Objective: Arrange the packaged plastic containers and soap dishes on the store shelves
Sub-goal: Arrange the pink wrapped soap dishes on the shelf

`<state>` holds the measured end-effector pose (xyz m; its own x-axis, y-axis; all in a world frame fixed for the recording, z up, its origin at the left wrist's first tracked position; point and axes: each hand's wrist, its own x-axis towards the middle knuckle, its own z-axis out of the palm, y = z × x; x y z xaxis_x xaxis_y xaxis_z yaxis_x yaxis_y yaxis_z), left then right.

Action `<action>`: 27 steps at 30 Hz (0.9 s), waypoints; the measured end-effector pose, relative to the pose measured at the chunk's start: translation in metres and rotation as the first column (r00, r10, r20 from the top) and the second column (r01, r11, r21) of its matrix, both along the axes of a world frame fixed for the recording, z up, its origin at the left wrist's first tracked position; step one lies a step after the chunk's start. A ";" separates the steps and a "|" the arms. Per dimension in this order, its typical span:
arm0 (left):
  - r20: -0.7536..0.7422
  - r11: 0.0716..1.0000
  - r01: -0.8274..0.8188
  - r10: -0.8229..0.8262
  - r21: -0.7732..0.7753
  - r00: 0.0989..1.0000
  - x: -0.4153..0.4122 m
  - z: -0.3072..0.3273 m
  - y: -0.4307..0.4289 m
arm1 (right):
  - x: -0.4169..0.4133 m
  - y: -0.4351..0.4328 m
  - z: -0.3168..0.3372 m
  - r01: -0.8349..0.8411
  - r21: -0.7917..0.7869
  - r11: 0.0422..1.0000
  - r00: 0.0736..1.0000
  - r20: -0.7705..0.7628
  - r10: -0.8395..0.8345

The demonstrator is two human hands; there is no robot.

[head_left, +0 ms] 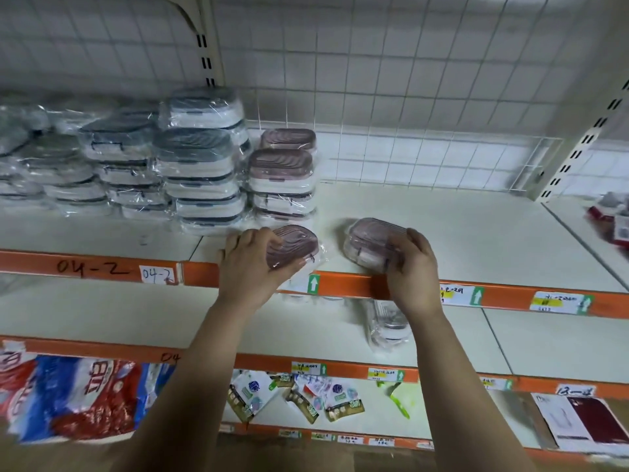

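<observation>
Your upper shelf (459, 233) carries stacks of wrapped grey-lidded containers (200, 178) along its left part, with a stack of pink-lidded dishes (282, 175) just beside them on the right. At the shelf's front edge, your left hand (253, 264) is curled round the left soap dish (294, 243) just in front of that pink stack. Your right hand (413, 267) grips the tilted right soap dish (369, 241) near it, and the two dishes are apart.
</observation>
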<state>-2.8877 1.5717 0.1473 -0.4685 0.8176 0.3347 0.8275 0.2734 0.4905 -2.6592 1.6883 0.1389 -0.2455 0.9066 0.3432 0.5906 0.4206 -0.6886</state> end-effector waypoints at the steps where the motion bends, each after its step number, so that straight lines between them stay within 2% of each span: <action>1: 0.002 1.000 0.009 -0.009 -0.004 1.000 -0.001 0.000 0.001 | 0.000 0.004 0.001 0.001 -0.042 0.999 1.000 0.000 -0.001; 4: 0.029 0.999 0.044 -0.043 -0.011 0.999 -0.005 0.002 0.003 | -0.002 0.015 0.002 0.014 -0.132 0.991 1.000 0.003 -0.014; 11: 0.027 0.985 0.154 -0.157 0.077 0.987 -0.017 -0.001 0.000 | -0.013 0.042 0.013 0.149 -0.146 0.978 0.985 -0.062 -0.159; 15: 0.023 0.952 0.284 -0.289 0.113 0.957 -0.038 0.001 0.000 | -0.043 0.060 0.048 0.132 -0.066 0.989 0.962 -0.231 -0.144; 19: 0.002 0.919 0.392 -0.393 0.044 0.920 -0.056 0.002 0.004 | -0.100 0.090 0.091 0.015 0.084 0.996 0.963 -0.269 0.008; 23: 0.024 0.899 0.437 -0.437 0.024 0.899 -0.064 0.000 0.008 | -0.160 0.117 0.119 -0.150 0.158 0.976 0.963 -0.199 0.180; 27: 0.038 0.888 0.458 -0.459 0.025 0.888 -0.065 -0.001 0.009 | -0.201 0.141 0.123 -0.258 0.149 0.955 0.966 0.015 0.259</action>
